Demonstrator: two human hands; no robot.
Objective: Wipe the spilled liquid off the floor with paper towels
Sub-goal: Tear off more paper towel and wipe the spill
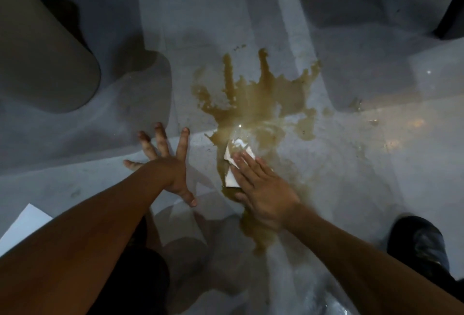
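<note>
A brown spilled liquid spreads over the grey glossy floor in a splash with several streaks, and a thin trail of it runs back toward me. A folded white paper towel lies at the near edge of the puddle, partly soaked. My right hand presses flat on the towel with straight fingers and covers most of it. My left hand rests on the dry floor to the left of the spill, with its fingers spread wide.
A large beige rounded object stands at the left. A white sheet lies at the lower left edge. A dark shoe is at the lower right, and a dark object sits at the upper right corner.
</note>
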